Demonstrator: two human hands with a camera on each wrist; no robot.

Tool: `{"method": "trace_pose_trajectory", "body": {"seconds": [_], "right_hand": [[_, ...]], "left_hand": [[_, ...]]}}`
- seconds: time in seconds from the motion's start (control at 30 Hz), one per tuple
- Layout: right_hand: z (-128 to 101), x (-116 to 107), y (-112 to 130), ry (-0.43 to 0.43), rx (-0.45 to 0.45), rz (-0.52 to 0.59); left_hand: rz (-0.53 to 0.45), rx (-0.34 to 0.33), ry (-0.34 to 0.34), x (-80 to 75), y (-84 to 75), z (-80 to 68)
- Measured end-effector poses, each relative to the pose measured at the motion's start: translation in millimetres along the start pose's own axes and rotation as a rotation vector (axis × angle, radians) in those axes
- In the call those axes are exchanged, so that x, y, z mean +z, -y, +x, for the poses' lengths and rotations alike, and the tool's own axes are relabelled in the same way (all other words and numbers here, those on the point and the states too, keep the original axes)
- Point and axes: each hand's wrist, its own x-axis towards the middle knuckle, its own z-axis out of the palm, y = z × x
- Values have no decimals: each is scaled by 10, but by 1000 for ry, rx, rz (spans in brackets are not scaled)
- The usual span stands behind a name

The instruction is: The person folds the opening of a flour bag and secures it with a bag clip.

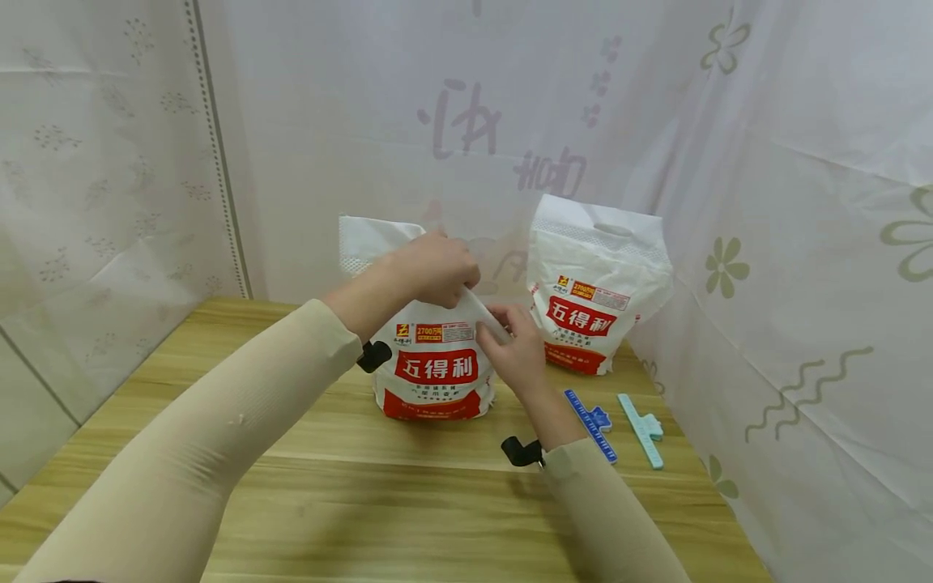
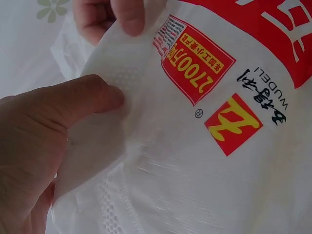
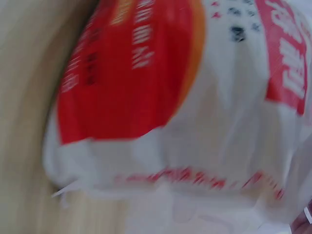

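A white flour bag [image 1: 437, 389] with red print stands upright on the wooden table, its top strip being folded down on the right side. My left hand [image 1: 433, 263] grips the top strip around its middle. In the left wrist view that hand's thumb [image 2: 95, 95] lies on the white fold, with the other fingers mostly behind it. My right hand [image 1: 516, 348] pinches the right end of the fold between thumb and fingers. The right wrist view shows the lower front of the bag [image 3: 219, 146], blurred, with the hand almost wholly out of frame.
A second, similar flour bag [image 1: 601, 287] stands behind to the right, its handle strip up. A dark blue ruler-like clip [image 1: 589, 423] and a light teal clip [image 1: 641, 431] lie on the table [image 1: 350, 502] at the right. Patterned curtains [image 1: 328, 121] enclose the table.
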Motion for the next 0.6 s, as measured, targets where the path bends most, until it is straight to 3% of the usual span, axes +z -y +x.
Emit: {"method": "trace_pose_trajectory", "body": {"seconds": [0.37, 0.6], "right_hand": [[106, 120, 180, -3, 20, -31], [74, 143, 169, -47, -140, -134]], "left_hand": [[-17, 14, -22, 23, 44, -23], [-11, 51, -47, 67, 40, -28]]}}
